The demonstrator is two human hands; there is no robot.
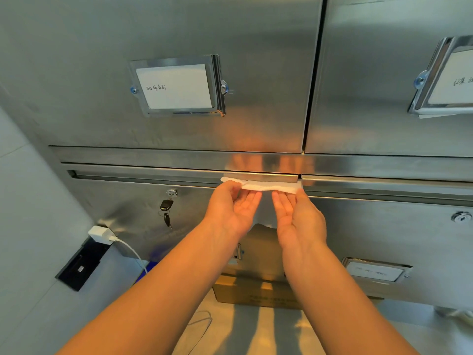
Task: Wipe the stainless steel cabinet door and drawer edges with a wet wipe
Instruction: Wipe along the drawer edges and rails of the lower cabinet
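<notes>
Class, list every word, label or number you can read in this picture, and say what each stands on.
Upper left label card: handwriting, not clearly readable.
Upper right label card: handwriting, cut off, unreadable.
Lower right label card: blurred.
Cardboard box: print too small.
Nothing can be quoted safely.

A bunch of keys (165, 210) hangs from a lock (171, 192), a white charger (100, 234) sits in a black socket (79, 265) on the wall (30, 201) with its cable (131, 249) trailing down, a cardboard box (245, 293) stands on the floor (256, 329), and a handwritten paper label (175, 86) sits in a metal frame (216, 83).
</notes>
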